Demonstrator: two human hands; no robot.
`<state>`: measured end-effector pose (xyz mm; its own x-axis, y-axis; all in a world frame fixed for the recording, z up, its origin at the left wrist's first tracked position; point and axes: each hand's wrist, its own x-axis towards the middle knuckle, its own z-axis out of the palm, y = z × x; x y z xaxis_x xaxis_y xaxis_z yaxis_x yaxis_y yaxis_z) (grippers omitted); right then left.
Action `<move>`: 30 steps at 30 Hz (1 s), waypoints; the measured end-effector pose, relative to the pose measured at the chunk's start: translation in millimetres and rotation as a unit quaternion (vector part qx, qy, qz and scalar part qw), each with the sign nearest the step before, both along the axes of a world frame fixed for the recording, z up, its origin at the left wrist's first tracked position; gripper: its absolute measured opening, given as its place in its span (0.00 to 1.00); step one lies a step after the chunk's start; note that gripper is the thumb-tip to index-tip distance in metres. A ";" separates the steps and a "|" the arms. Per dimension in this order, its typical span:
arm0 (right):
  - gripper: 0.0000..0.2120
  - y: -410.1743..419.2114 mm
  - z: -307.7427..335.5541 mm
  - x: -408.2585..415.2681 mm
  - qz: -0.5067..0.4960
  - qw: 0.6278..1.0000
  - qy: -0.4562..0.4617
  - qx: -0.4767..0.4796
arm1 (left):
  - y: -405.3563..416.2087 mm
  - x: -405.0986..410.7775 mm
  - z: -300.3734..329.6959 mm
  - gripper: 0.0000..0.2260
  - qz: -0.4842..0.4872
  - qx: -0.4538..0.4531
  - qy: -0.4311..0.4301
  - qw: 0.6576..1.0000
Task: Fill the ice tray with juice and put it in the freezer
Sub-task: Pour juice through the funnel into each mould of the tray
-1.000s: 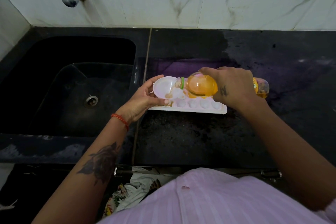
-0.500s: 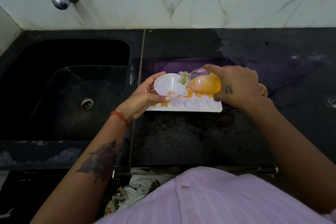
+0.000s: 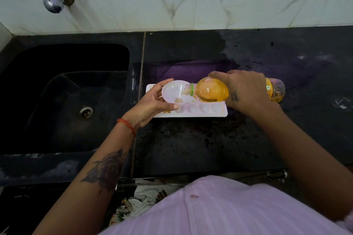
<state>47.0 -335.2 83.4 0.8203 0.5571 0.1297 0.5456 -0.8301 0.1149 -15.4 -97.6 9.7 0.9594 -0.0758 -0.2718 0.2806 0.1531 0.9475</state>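
Head view. The white ice tray (image 3: 206, 113) lies flat on the black countertop (image 3: 191, 145), just right of the sink (image 3: 66, 91). The left hand (image 3: 150, 105) pinches a white funnel (image 3: 176, 91) between thumb and fingers, holding it over the tray's left end. The right hand (image 3: 246, 91) is clamped round the juice bottle (image 3: 212, 89), which is tipped nearly level with its open neck inside the funnel's bowl.

Progress: filling is under way. Orange shows in a few left-end cells; the front-row cells to the right look pale and unfilled. The back row is hidden behind bottle and funnel, so its state cannot be told. Remaining: the other cells, then transfer to the freezer.

Against the frame half a second back: the bottle is tipped flatter, its neck deeper in the funnel; both grips are unchanged.
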 end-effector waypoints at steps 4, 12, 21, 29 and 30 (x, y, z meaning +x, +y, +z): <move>0.30 -0.3 -0.9 0.8 0.003 1.000 -0.004 -0.003 | -0.5 -0.1 0.7 0.36 0.003 0.009 -0.001 1.000; 0.31 -2.1 -2.6 2.8 -0.016 1.000 0.015 0.018 | -0.9 -0.2 3.0 0.36 0.005 0.009 0.002 1.000; 0.28 -13.3 -1.9 -4.1 -0.041 0.998 0.029 0.041 | -7.3 6.7 6.0 0.36 -0.019 -0.016 -0.010 1.000; 0.28 -27.8 -0.7 -8.3 -0.042 0.999 0.006 0.032 | -21.0 15.3 3.0 0.35 -0.035 -0.007 -0.006 0.999; 0.29 -28.9 -0.7 -8.2 -0.045 0.999 0.003 0.027 | -22.3 16.1 2.5 0.34 -0.036 -0.008 -0.007 0.999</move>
